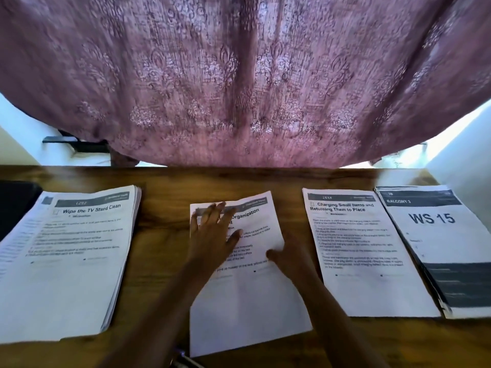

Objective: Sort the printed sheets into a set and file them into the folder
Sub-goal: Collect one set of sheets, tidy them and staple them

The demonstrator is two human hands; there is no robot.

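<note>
Four lots of printed sheets [69, 261] lie in a row along the desk [164, 235]. The middle sheet [247, 301] sits straight ahead of me, its long axis running away from me and tipped a little to the right. My left hand [212, 235] presses flat on its upper left part, fingers spread. My right hand [292, 258] rests at its right edge, too blurred to tell how its fingers lie.

A mauve patterned curtain [239, 75] hangs behind the wooden table [159, 235] — a dark object [16, 203] at its left
</note>
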